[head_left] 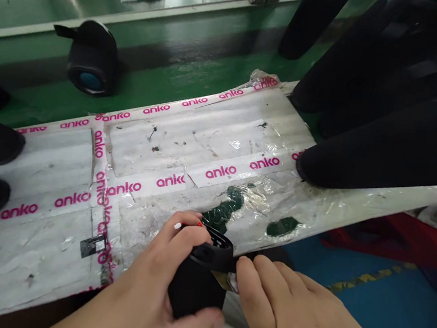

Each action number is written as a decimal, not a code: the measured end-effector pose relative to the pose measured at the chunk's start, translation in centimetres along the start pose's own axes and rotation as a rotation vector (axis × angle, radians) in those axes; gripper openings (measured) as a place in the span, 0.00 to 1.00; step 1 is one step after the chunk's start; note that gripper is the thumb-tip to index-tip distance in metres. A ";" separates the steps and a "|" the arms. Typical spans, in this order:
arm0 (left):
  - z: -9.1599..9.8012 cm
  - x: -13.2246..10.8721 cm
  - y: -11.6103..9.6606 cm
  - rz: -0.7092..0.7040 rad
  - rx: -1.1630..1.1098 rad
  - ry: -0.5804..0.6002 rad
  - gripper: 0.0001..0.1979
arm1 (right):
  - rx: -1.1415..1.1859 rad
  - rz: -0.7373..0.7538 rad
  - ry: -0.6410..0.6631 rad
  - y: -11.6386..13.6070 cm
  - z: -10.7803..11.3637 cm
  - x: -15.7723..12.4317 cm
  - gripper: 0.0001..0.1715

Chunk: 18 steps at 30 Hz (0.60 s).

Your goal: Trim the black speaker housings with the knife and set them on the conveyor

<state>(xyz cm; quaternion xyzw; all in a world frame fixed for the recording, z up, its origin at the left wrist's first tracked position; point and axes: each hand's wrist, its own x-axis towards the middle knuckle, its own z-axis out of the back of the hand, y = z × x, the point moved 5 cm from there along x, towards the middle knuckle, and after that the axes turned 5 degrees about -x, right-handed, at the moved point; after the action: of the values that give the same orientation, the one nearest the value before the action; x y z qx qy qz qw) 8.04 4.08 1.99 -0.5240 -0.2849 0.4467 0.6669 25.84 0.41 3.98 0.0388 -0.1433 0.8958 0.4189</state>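
1. A black speaker shell (pixel 196 280) stands at the bottom centre of the frame, just off the near edge of the desk (pixel 48 168), its open end facing up.
2. The left hand (pixel 152 286) is wrapped around the shell, fingers curled over its upper rim and the thumb pressed against its lower side.
3. The right hand (pixel 286 304) lies just right of the shell, partly curled, its fingertips touching the rim and a small yellowish piece (pixel 222 280) beside it; whether it pinches that piece I cannot tell.
4. The desk is covered in white sheeting held by pink-lettered tape (pixel 221 172).
5. Another black speaker (pixel 91 59) sits on the green floor (pixel 172 77) at upper left.
6. Dark shells (pixel 378 148) crowd the upper right of the frame.
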 end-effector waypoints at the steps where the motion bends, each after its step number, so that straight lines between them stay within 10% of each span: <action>1: 0.0 0.1 -0.2 0.009 0.016 -0.006 0.36 | -0.007 -0.018 0.000 0.0 0.0 0.0 0.18; 18: -1.5 0.3 -1.0 0.012 0.204 0.038 0.26 | 0.108 0.049 0.407 -0.9 1.9 2.2 0.26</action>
<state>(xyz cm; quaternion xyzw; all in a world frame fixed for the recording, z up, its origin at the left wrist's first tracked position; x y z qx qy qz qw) 9.72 3.62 2.46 -0.4637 -0.2220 0.4674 0.7192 24.99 2.05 6.43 -0.1241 -0.0081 0.9015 0.4144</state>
